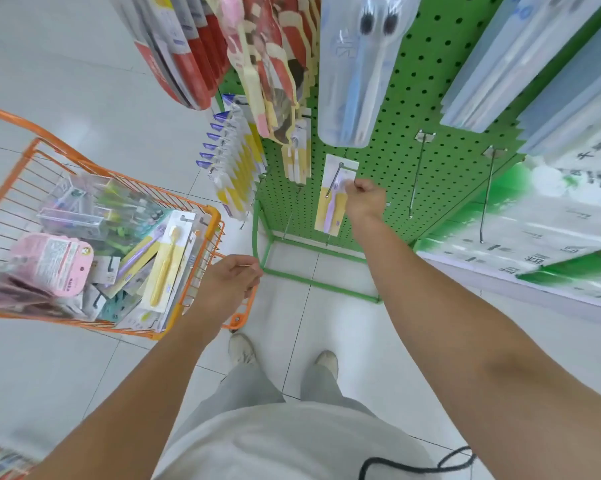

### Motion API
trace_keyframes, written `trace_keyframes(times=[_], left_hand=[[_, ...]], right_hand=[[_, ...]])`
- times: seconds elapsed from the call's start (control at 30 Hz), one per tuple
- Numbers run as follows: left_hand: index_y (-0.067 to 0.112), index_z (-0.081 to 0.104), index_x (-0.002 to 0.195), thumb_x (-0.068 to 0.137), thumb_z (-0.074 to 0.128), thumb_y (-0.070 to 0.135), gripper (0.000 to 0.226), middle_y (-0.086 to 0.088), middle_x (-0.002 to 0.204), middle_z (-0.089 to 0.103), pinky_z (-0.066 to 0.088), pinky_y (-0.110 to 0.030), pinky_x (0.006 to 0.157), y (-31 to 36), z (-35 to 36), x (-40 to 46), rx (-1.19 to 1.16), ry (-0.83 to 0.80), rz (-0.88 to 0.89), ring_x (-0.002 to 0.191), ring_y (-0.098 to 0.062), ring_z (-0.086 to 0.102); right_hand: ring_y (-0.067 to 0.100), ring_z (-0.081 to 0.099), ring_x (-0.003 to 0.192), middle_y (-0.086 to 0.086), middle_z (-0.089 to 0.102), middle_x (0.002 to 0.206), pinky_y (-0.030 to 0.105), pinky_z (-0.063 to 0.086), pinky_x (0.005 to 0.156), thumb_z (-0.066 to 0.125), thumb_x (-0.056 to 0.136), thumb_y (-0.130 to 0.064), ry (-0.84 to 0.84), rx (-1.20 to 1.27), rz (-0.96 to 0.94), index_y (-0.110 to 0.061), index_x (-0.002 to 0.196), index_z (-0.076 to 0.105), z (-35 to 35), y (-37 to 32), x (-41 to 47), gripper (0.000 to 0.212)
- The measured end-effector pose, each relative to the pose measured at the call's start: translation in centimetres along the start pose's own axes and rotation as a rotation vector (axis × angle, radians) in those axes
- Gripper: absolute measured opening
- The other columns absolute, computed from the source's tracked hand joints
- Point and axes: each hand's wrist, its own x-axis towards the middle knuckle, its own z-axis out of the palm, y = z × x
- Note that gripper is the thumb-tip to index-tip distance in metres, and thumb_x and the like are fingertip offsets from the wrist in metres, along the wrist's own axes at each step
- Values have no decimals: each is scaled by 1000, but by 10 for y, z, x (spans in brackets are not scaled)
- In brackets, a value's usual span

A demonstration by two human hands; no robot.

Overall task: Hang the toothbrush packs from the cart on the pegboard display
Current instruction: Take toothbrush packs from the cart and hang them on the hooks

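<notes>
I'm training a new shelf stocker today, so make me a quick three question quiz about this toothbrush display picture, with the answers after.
1. True or false: the right hand is at a toothbrush pack on a peg of the green pegboard.
2. The left hand is: A) deep among the packs in the cart, B) at the orange cart rim, C) on the pegboard.
3. Fill in: the two bare metal pegs lie to the ____ of the right hand in the picture.

Key: 1 true; 2 B; 3 right.
</notes>
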Motion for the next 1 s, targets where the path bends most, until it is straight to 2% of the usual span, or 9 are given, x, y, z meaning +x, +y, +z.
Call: trace_keyframes(times=[0.07,0.13,0.27,0.4,0.57,0.63,0.73,0.83,1.0], left_hand=[[11,66,101,97,59,6,9,-12,93,68,49,-29,75,-3,-2,-3,-6,17,-8,89,-23,61],[12,66,100,97,60,6,9,-11,93,70,50,-31,77,-8,-5,-7,-9,33,-31,89,-24,63],[15,67,97,95,63,11,6,-7,92,72,51,-29,77,-16,-12,-14,0,62,-41,88,-22,65],[17,68,98,95,64,13,6,-8,97,73,53,-30,78,-16,-15,-17,1,104,-39,91,-22,67],[15,69,106,97,63,14,11,-5,95,76,54,-35,85,-12,-19,-13,10,97,-46,93,-20,70],[14,68,105,98,61,15,9,-5,93,75,54,-34,86,-10,-19,-13,2,74,-43,89,-17,70],[12,67,102,98,63,15,7,-6,92,73,53,-32,79,-13,-32,-13,-56,57,-33,80,-13,69],[12,68,100,96,65,12,5,-8,90,72,52,-27,70,-24,-69,0,-94,136,-47,75,-14,66],[21,67,86,88,70,17,6,-4,87,71,52,-32,69,-51,-144,32,-47,311,-100,72,-17,64]], right_hand=[[21,65,82,18,72,103,26,49,73,61,99,-19,12,3,10,-1,98,70,4,-11,17,20],[18,53,71,20,67,86,29,47,69,62,100,-21,23,29,7,-3,91,68,8,-20,32,21],[13,57,68,-2,61,73,27,48,62,64,98,-28,58,51,54,-20,74,55,11,-31,57,27],[18,57,82,-3,59,90,34,57,88,60,94,-45,-23,-58,73,-31,72,47,6,-21,70,29],[8,37,59,-10,38,72,23,37,54,52,102,-43,-15,-130,196,-27,74,37,-10,20,18,36],[9,42,61,-9,46,73,25,44,56,55,102,-40,-12,-121,257,-22,79,48,-16,49,-18,29],[18,66,80,6,70,93,30,59,74,62,100,-25,-197,-47,383,-10,101,66,-23,100,-88,16],[25,70,84,16,75,104,32,58,75,68,95,-22,-523,-174,470,-6,106,70,-11,113,-146,19],[21,66,82,9,72,95,31,53,77,71,92,-16,-773,-396,251,-10,98,72,66,74,-184,9]])
